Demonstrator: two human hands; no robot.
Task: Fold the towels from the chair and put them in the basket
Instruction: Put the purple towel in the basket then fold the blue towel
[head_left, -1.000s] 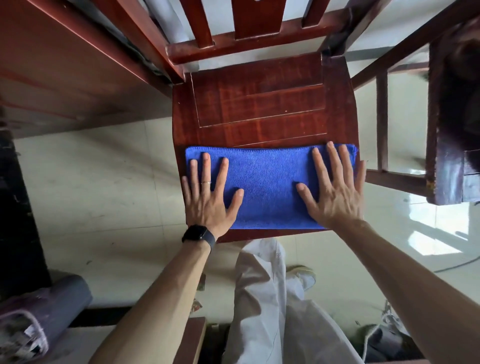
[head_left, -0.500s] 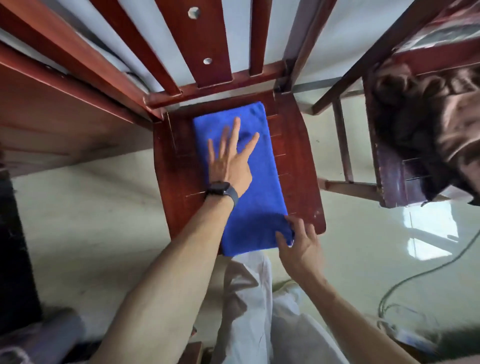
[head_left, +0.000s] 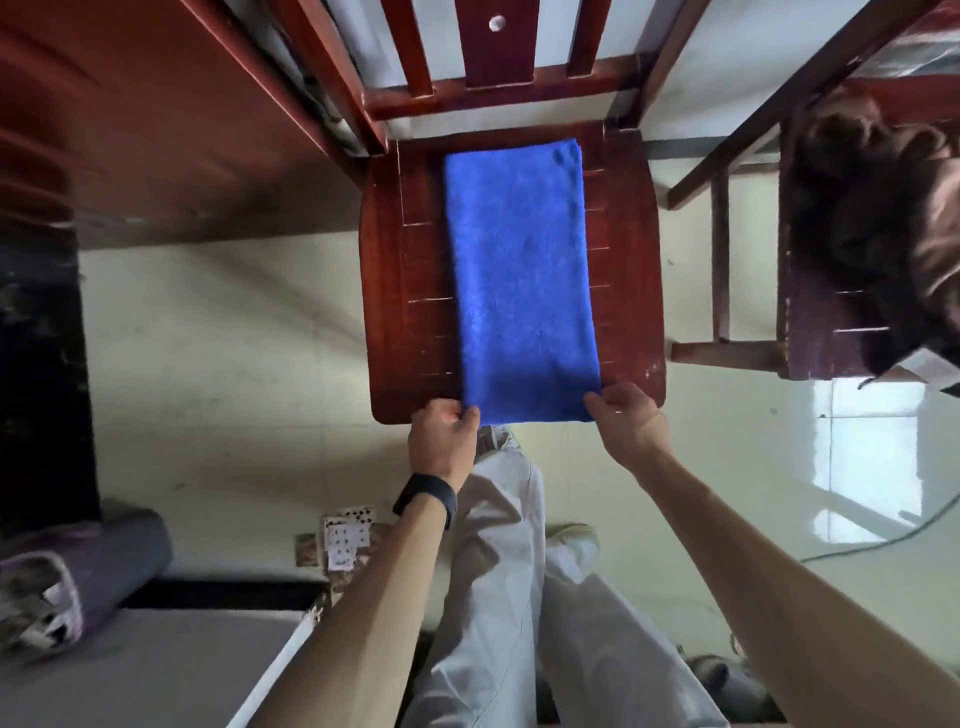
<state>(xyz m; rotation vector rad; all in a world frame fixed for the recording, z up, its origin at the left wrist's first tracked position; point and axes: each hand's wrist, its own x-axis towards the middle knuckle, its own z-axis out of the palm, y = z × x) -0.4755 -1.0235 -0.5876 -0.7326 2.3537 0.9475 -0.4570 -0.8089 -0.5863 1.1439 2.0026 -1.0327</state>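
Observation:
A blue towel (head_left: 519, 275), folded into a long strip, lies lengthwise on the seat of a red-brown wooden chair (head_left: 405, 312). Its far end reaches the chair back and its near end hangs slightly over the seat's front edge. My left hand (head_left: 441, 441) pinches the near left corner of the towel. My right hand (head_left: 626, 415) pinches the near right corner. A black watch sits on my left wrist. No basket is in view.
A second wooden chair (head_left: 810, 332) at the right carries a heap of brown cloth (head_left: 883, 218). A red-brown table (head_left: 156, 119) stands at the upper left. Playing cards (head_left: 345, 538) lie on the pale tiled floor, a dark rolled bundle (head_left: 78, 582) at the lower left.
The towel was turned from crosswise to lengthwise on the seat. My left hand left the towel's middle and came back to the near left corner; my right hand stays at the near right corner.

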